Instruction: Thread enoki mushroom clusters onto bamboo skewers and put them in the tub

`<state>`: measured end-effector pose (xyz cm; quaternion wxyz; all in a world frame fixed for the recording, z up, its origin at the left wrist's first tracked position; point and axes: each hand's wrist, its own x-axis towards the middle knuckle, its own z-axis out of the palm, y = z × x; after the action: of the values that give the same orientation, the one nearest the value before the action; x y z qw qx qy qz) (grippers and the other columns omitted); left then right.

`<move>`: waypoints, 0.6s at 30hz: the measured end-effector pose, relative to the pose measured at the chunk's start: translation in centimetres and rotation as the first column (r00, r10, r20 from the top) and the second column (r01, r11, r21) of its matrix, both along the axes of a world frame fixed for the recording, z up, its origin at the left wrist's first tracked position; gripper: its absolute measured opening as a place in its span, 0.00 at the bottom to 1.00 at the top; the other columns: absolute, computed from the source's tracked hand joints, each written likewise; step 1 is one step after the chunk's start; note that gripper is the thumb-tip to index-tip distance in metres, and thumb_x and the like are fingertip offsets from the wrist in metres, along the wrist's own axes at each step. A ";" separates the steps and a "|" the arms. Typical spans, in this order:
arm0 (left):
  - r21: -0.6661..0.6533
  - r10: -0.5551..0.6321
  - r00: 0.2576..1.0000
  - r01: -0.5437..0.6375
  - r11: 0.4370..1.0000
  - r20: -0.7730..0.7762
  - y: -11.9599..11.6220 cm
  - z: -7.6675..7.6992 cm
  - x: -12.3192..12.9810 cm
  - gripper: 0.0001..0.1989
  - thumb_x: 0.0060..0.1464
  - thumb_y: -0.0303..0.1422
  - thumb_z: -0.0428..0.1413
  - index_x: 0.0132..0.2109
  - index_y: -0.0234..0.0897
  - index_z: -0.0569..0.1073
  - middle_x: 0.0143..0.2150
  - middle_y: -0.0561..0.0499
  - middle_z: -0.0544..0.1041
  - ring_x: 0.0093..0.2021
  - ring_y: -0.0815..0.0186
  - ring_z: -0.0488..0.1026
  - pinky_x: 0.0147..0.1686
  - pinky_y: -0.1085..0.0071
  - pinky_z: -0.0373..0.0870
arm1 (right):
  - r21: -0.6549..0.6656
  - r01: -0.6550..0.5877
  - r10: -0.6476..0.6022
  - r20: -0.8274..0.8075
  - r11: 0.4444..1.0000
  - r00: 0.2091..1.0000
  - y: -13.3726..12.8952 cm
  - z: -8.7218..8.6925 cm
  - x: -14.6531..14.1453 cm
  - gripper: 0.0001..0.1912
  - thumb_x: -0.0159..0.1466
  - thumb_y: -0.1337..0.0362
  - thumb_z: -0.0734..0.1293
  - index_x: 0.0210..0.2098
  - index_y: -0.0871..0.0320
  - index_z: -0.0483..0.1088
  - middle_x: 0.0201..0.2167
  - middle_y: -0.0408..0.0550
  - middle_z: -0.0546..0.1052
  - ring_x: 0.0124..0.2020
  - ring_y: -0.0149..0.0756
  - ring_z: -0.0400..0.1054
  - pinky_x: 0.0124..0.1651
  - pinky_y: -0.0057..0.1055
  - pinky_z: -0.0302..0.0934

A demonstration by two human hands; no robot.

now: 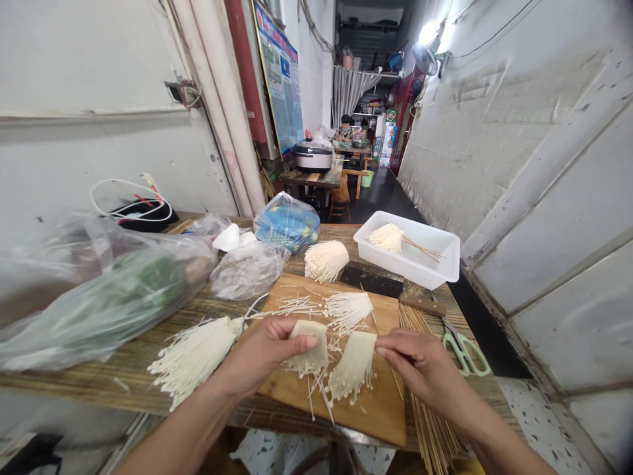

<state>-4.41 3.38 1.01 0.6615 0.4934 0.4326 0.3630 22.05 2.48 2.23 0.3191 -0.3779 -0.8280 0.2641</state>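
My left hand (270, 346) pinches a flat bunch of enoki mushrooms (310, 343) between thumb and fingers, with thin stems hanging below it. Just to its right, my right hand (420, 363) grips the upper edge of another flat enoki bunch (352, 363), caps pointing down. Whether a skewer is in those fingers I cannot make out. Both bunches are over the wooden cutting board (378, 419). Farther back on the board lies a fanned enoki piece (350, 310) among loose stems (297, 305). A larger enoki clump (195, 356) rests left of the board.
A bundle of bamboo skewers (430, 422) and green-handled scissors (467, 353) lie at right. Behind the board are a dark-bladed knife (373, 280), an enoki clump (326, 260) and a white tub (420, 274) holding skewered enoki. Plastic bags (128, 284) fill the left. A person (345, 128) sits far back.
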 end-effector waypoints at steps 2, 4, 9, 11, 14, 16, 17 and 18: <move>0.003 -0.025 1.000 0.025 1.000 -0.005 -0.1 0.1 0.2 0.12 0.49 0.36 0.62 0.41 0.38 0.80 0.38 0.49 0.82 0.38 0.62 0.75 0.41 0.70 0.67 | -0.023 -0.003 0.003 -0.004 1.000 1.000 0.1 0.1 0.1 0.11 0.67 0.67 0.60 0.32 0.58 0.74 0.23 0.42 0.72 0.25 0.29 0.66 0.29 0.25 0.57; 0.022 -0.020 1.000 0.020 1.000 -0.019 -0.3 0.3 0.4 0.12 0.50 0.36 0.61 0.43 0.39 0.80 0.38 0.50 0.82 0.39 0.61 0.75 0.41 0.70 0.67 | -0.029 0.012 -0.012 -0.004 1.000 1.000 0.2 0.2 0.1 0.11 0.67 0.67 0.60 0.33 0.58 0.74 0.24 0.42 0.72 0.26 0.29 0.66 0.29 0.26 0.56; 0.019 0.016 0.997 -0.015 1.000 -0.070 -0.8 0.6 0.6 0.14 0.50 0.39 0.60 0.44 0.41 0.79 0.37 0.51 0.82 0.37 0.60 0.76 0.39 0.69 0.68 | -0.029 0.029 -0.029 -0.001 0.999 1.000 0.0 0.6 0.1 0.11 0.66 0.68 0.60 0.33 0.58 0.74 0.24 0.43 0.73 0.26 0.30 0.67 0.29 0.26 0.57; 0.073 0.048 0.991 -0.039 0.997 -0.121 -1.0 0.7 0.6 0.13 0.50 0.39 0.60 0.43 0.42 0.80 0.37 0.52 0.82 0.37 0.61 0.75 0.39 0.71 0.68 | -0.030 0.025 -0.025 0.002 0.999 1.000 -0.1 0.8 0.1 0.11 0.66 0.67 0.60 0.33 0.57 0.74 0.23 0.43 0.73 0.26 0.30 0.67 0.29 0.26 0.58; 0.143 0.063 0.980 -0.036 0.989 -0.187 -1.1 1.1 0.5 0.13 0.51 0.39 0.60 0.43 0.42 0.80 0.38 0.52 0.82 0.39 0.61 0.75 0.41 0.71 0.66 | -0.040 0.031 -0.031 0.012 0.999 0.999 -0.3 1.3 0.1 0.12 0.66 0.67 0.60 0.32 0.57 0.74 0.25 0.44 0.75 0.27 0.31 0.69 0.30 0.27 0.59; 0.150 0.038 0.978 -0.007 0.989 -0.207 -1.3 1.4 0.5 0.13 0.51 0.39 0.60 0.43 0.42 0.80 0.38 0.52 0.82 0.40 0.60 0.75 0.41 0.71 0.66 | -0.053 0.024 -0.023 0.025 0.998 0.999 -0.4 1.7 0.1 0.12 0.66 0.67 0.60 0.31 0.57 0.74 0.27 0.44 0.77 0.27 0.31 0.69 0.30 0.27 0.60; 0.151 0.027 0.977 0.005 0.989 -0.212 -1.3 1.5 0.6 0.13 0.51 0.39 0.60 0.43 0.42 0.80 0.39 0.52 0.82 0.40 0.60 0.75 0.41 0.71 0.67 | -0.060 0.015 -0.013 0.029 0.998 0.999 -0.4 1.9 0.1 0.12 0.66 0.67 0.60 0.30 0.56 0.74 0.27 0.44 0.77 0.28 0.31 0.70 0.30 0.27 0.61; 0.153 0.020 0.976 0.013 0.988 -0.215 -1.4 1.7 0.6 0.13 0.51 0.39 0.60 0.43 0.42 0.80 0.39 0.52 0.82 0.40 0.60 0.75 0.41 0.71 0.67 | -0.065 0.004 -0.002 0.031 0.998 1.000 -0.5 2.1 0.1 0.12 0.66 0.67 0.60 0.30 0.56 0.74 0.27 0.44 0.77 0.27 0.31 0.70 0.30 0.27 0.61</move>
<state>-3.85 1.98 2.66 0.5702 0.5784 0.4736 0.3407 22.15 1.98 4.36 0.2942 -0.3932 -0.8233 0.2846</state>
